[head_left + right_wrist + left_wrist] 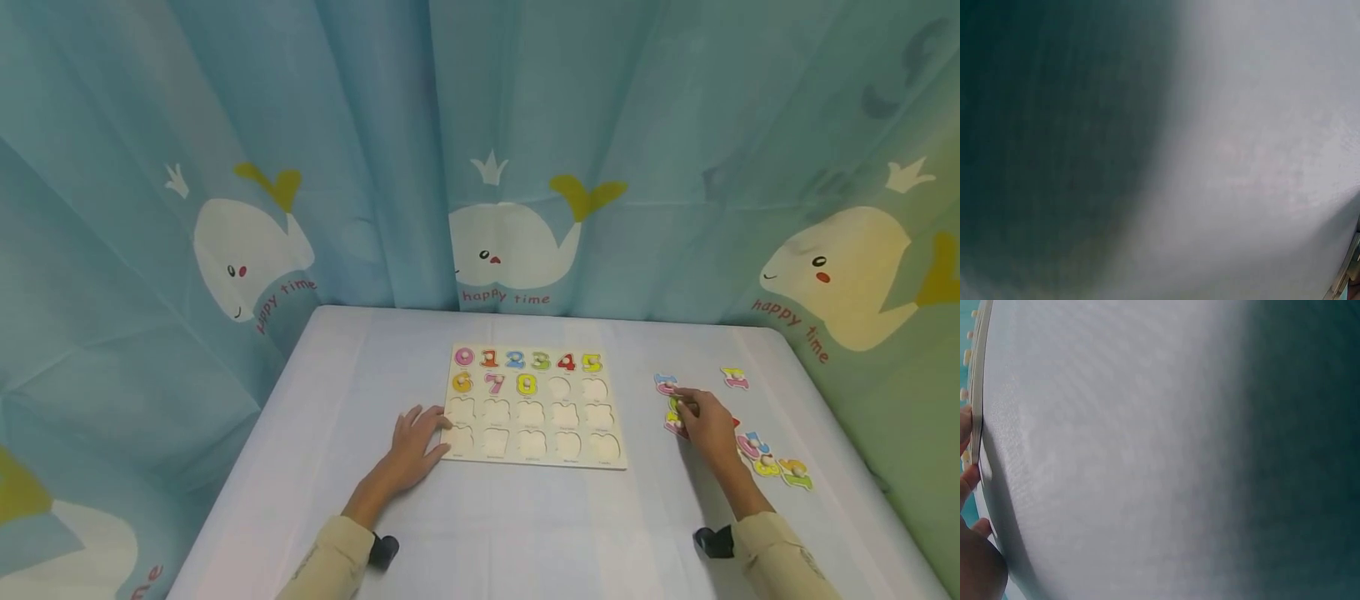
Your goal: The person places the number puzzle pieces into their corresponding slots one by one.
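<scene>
Board (550, 429) of pale wood, the number puzzle, lay flat mid-width on the white worktop (525, 533), set in from its far edge. Coloured digits 0 to 5 filled its top row; 6, 7 and 8 followed from the left in the second, and pale recesses showed in the remaining places. The left hand (411, 447) rested at the board's left edge, fingers spread and relaxed, touching the rim without grasping it.

Toward the worktop's right edge, the right hand (705, 425) bent its thumb and forefinger beside a blue-and-pink piece (664, 384); whether they grasped it I cannot tell. A yellow-and-pink piece (736, 378) lay apart, nearer the far right corner. Closer to the right edge, a pink-and-blue piece (752, 446), a yellow piece (765, 466) and an orange-and-green piece (796, 473) lay close together. Other pieces were partly hidden by the right hand.

Beige sleeves (783, 558) covered the forearms. Beyond the far edge hung a blue curtain (382, 167) printed with white whales.
</scene>
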Available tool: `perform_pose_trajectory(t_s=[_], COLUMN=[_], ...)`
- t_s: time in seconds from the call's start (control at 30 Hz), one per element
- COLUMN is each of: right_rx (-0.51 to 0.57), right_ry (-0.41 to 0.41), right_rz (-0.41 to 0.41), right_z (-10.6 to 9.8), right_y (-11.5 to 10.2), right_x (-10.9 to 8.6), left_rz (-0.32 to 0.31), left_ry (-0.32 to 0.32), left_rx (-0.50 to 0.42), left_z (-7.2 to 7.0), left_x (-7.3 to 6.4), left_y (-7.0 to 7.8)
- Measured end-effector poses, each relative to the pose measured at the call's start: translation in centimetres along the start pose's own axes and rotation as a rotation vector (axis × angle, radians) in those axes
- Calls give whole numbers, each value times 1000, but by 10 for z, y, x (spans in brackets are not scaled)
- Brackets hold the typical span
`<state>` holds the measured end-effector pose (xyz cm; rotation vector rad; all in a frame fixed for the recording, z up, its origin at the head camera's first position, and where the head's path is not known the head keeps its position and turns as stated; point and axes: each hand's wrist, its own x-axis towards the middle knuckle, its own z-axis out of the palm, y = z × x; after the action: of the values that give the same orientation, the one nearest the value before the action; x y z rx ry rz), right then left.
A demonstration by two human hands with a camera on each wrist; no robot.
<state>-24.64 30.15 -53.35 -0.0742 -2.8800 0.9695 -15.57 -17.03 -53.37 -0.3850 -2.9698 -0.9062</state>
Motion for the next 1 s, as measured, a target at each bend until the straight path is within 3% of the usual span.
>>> perform_pose_trajectory(t_s=[0.27, 0.63, 1.0], right_rx=[-14, -85, -71], right_ry=[-20, -19, -42], right_rz=[-20, -127, -136], right_z=[-4, -11, -4], right_y=[0, -5, -24], right_x=[0, 7, 11], left_rz=[0, -6, 6], left_ry=[-3, -10, 1], left_rx=[0, 9, -3], left_z=[0, 1, 1], left_x=[-1, -2, 0], left_y=[2, 1, -2])
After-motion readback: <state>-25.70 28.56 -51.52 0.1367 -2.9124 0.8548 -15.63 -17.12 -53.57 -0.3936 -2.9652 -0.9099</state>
